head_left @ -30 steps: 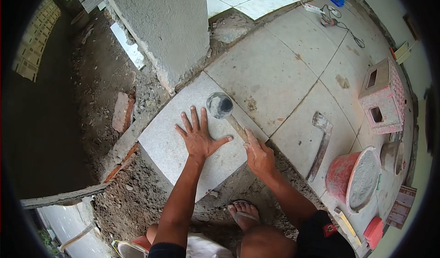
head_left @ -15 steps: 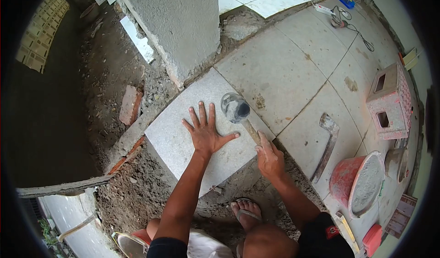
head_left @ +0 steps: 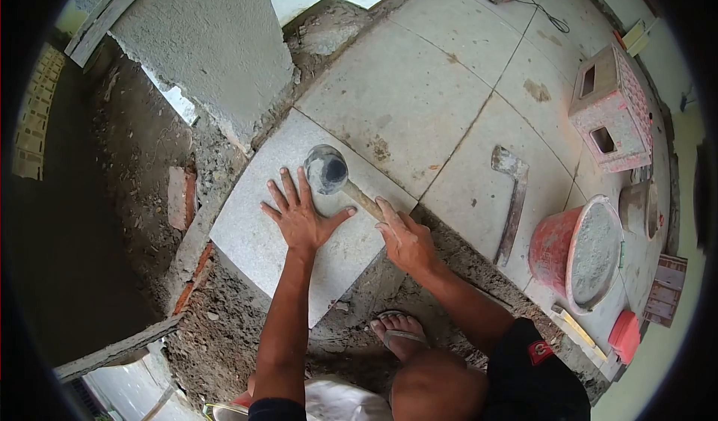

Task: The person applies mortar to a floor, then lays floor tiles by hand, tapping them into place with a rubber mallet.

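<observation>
A pale grey floor tile [head_left: 258, 189] lies beside the laid floor, one corner close to a rough cement pillar [head_left: 209, 43]. My left hand [head_left: 301, 219] rests flat on it with fingers spread. In my right hand [head_left: 405, 238], fingers wrapped round the wooden handle, is a rubber mallet [head_left: 327, 170]. Its dark round head is over the tile's upper part, just right of my left fingertips. Bare soil and mortar [head_left: 224, 301] border the tile's lower left side.
A hatchet-like tool [head_left: 511, 197] lies on the tiled floor [head_left: 419, 84] to the right. Beyond it stand a red bucket of grey mortar [head_left: 598, 253] and a pink-stained box [head_left: 609, 114]. A broken brick [head_left: 179, 197] sits in the dirt at left.
The view has shifted, so the scene sits further left and is slightly turned. My left hand stays flat on the tile; the mallet head is still over it, now nearer my left fingertips.
</observation>
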Tool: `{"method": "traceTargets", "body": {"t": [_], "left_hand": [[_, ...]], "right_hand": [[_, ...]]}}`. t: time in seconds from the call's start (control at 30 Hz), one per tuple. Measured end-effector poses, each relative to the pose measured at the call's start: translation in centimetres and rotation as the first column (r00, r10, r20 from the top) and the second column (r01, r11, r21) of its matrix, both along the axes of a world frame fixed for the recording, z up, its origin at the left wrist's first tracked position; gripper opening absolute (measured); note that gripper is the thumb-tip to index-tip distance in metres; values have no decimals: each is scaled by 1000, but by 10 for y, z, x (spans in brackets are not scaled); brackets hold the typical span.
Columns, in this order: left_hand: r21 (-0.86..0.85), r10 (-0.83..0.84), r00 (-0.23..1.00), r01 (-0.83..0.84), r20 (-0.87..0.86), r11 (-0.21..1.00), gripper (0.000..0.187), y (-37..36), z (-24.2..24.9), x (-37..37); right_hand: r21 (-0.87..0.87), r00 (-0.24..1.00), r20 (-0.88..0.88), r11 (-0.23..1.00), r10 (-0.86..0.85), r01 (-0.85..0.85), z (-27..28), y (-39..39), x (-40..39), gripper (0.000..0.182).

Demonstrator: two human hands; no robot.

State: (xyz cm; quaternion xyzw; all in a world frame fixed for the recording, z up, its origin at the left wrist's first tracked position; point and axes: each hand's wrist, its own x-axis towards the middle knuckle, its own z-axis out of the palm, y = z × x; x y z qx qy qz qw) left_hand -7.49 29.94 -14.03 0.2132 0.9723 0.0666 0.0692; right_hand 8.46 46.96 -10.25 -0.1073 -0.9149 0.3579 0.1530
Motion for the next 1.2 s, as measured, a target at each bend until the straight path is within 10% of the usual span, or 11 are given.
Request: {"method": "traceTargets", "body": {"t": [0.57, 1.2], "left_hand": [[98, 10, 996, -1, -86, 995, 136, -1, -3, -6], [-13, 81, 995, -82, -49, 997, 142, 1, -1, -15]], "right_hand": [[131, 974, 223, 991, -51, 22, 1, -1, -4, 51], [-149, 995, 76, 986, -59, 70, 5, -16, -20, 46]]}}
